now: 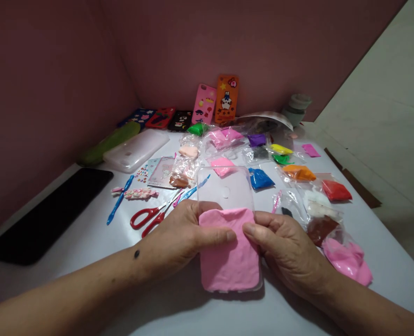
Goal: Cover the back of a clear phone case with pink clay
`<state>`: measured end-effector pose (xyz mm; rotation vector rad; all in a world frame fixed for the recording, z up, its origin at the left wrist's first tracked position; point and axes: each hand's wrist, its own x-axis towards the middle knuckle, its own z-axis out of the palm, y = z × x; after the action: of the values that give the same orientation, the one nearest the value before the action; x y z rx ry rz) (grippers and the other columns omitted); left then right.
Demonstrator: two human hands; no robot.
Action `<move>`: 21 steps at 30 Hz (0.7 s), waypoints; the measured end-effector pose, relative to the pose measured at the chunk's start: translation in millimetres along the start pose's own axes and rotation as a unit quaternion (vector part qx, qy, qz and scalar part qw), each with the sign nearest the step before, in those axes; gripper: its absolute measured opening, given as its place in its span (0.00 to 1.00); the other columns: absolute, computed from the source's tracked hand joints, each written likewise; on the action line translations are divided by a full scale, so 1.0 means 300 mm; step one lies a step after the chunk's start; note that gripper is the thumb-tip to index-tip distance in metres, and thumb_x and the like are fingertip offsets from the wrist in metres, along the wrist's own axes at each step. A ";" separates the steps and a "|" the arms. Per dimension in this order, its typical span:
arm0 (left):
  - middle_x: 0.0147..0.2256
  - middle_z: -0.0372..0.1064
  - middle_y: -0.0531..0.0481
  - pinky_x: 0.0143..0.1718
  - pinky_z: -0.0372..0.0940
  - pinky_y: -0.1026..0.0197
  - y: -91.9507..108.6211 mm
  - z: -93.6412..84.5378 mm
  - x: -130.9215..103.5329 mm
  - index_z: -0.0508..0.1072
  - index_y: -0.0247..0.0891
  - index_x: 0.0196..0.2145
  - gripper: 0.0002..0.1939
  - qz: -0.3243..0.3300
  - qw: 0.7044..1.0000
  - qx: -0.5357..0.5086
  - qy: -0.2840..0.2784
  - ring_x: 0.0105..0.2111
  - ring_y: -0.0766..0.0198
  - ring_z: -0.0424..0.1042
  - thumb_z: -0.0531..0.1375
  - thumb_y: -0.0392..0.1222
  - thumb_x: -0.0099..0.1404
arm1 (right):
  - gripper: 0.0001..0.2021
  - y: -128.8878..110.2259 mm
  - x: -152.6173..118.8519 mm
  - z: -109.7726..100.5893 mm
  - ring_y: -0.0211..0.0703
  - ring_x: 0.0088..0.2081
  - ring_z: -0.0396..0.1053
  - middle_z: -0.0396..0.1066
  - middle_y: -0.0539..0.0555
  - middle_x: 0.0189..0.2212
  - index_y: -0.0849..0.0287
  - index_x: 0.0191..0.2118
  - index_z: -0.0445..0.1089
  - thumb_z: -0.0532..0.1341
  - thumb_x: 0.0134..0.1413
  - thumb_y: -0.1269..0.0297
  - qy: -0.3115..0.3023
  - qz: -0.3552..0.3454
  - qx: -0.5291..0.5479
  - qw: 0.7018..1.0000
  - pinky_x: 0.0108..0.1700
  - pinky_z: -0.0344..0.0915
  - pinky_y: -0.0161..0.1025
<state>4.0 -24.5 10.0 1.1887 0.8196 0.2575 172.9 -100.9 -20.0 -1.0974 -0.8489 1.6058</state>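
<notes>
Between my hands is a clear phone case [224, 189], held up over the table with its back facing me. Pink modelling clay [230, 266] is spread over its lower part, while the upper part is bare and see-through. My left hand [189, 231] grips the left edge, thumb lying on the clay and fingers hidden behind the case. On the right edge, my right hand [280, 242] holds the case, its thumb tip pressing the clay near the edge. The clay's upper border is uneven. Red-handled scissors [153, 217] lie just beyond my left wrist.
Bags of coloured clay, such as blue [261, 178], orange [299, 172] and red [336, 190], cover the right side. Decorated phone cases [227, 100] lean at the back wall. A black slab [49, 212], a blue modelling tool [120, 200] and another clear case [137, 149] lie left.
</notes>
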 end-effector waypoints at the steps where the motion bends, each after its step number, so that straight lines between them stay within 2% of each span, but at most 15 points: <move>1: 0.23 0.66 0.53 0.25 0.56 0.65 0.003 0.001 0.000 0.70 0.33 0.25 0.07 -0.001 1.000 0.007 0.002 0.23 0.69 0.63 0.64 0.39 0.54 | 0.10 0.001 0.001 0.000 0.35 0.27 0.61 0.67 0.50 0.26 0.61 0.30 0.71 0.63 0.56 0.59 0.004 -0.005 0.003 1.000 0.32 0.58 0.37; 7: 0.21 0.63 0.55 0.24 0.54 0.65 0.013 0.003 -0.006 0.68 0.34 0.24 0.08 -0.019 0.999 0.043 -0.004 0.22 0.70 0.61 0.63 0.39 0.54 | 0.11 0.012 0.006 -0.009 0.34 0.26 0.59 0.64 0.48 0.24 0.61 0.30 0.68 0.65 0.55 0.58 0.032 -0.005 0.014 0.999 0.29 0.54 0.34; 16: 0.22 0.64 0.54 0.26 0.58 0.66 0.000 0.004 -0.003 0.69 0.33 0.25 0.09 -0.022 0.999 0.008 -0.031 0.23 0.69 0.63 0.65 0.39 0.53 | 0.15 0.024 0.000 -0.021 0.35 0.25 0.55 0.59 0.47 0.22 0.60 0.26 0.65 0.62 0.57 0.55 0.055 -0.018 -0.001 0.998 0.28 0.53 0.36; 19: 0.25 0.68 0.54 0.26 0.60 0.67 -0.006 0.002 0.004 0.71 0.35 0.29 0.09 -0.005 0.999 -0.031 -0.026 0.25 0.69 0.66 0.67 0.40 0.52 | 0.14 0.027 0.002 -0.023 0.36 0.26 0.56 0.59 0.47 0.23 0.60 0.28 0.66 0.62 0.57 0.55 0.064 -0.027 0.004 0.998 0.29 0.53 0.36; 21: 0.27 0.69 0.55 0.27 0.60 0.67 -0.010 -0.002 0.007 0.71 0.38 0.34 0.13 0.017 0.999 -0.041 -0.003 0.25 0.70 0.67 0.68 0.40 0.51 | 0.14 0.029 0.003 -0.022 0.36 0.26 0.56 0.59 0.47 0.23 0.60 0.28 0.67 0.62 0.57 0.54 0.066 -0.022 0.006 0.998 0.29 0.54 0.36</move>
<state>4.5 -24.0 6.2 1.1262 0.7774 0.3129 176.3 -102.2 -30.3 -1.1559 -0.7697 1.4819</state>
